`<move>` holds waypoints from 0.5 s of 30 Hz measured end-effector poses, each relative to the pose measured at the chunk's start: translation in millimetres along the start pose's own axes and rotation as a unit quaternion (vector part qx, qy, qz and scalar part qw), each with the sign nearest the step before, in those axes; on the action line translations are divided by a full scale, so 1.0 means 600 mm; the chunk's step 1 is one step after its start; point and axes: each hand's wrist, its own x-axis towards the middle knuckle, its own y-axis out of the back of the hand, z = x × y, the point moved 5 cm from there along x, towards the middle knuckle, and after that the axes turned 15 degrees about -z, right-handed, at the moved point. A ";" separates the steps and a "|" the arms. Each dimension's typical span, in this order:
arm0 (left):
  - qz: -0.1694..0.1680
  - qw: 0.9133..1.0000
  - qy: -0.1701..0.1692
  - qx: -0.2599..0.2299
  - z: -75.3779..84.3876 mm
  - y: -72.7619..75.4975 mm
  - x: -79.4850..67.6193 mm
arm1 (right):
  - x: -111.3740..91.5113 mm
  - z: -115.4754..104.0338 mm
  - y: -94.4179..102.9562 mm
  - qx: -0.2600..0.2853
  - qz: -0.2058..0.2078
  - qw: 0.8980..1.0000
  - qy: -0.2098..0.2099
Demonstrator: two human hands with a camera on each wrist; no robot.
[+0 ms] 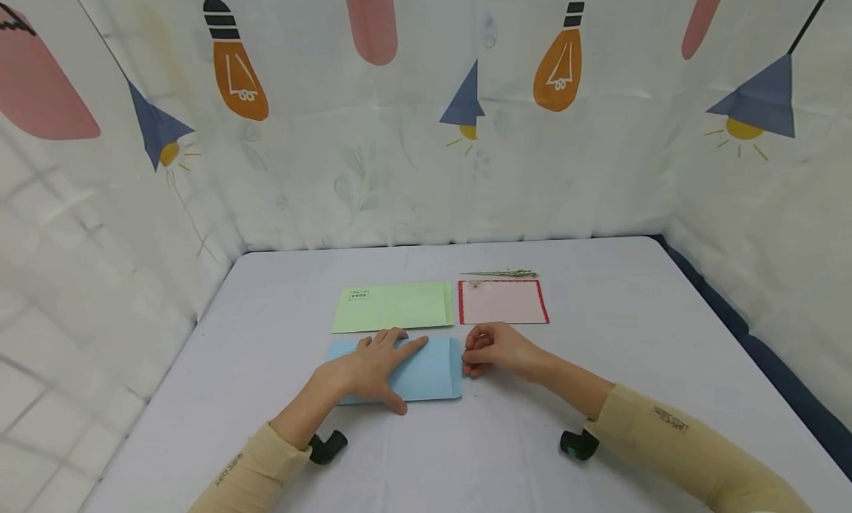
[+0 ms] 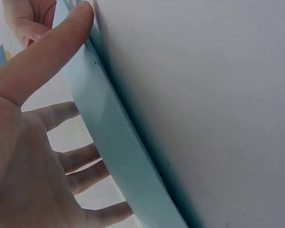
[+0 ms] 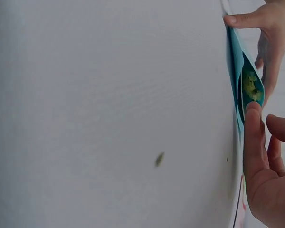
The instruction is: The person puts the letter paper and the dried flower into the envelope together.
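Note:
A light blue envelope (image 1: 435, 372) lies on the white table, its open end toward the right. Across its left and middle part rests my left hand (image 1: 373, 369), fingers spread over it and thumb at the near edge. My right hand (image 1: 502, 349) is at the mouth of the envelope with loosely bent fingers. In the right wrist view its thumb (image 3: 253, 135) touches the gaping mouth, while the other fingertips stand apart from the thumb. Small yellow flowers (image 3: 251, 85) show inside the opening.
Behind the blue envelope lies a green envelope (image 1: 399, 310). A pale pink card with a red border (image 1: 504, 306) sits to its right, with a dried sprig (image 1: 502, 273) beyond it. A small dark fleck (image 3: 159, 159) lies on the tablecloth near the right hand.

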 end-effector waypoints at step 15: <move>0.050 0.998 -0.030 -0.016 -0.006 0.032 0.002 | 0.005 -0.021 0.045 -0.015 0.055 0.998 0.000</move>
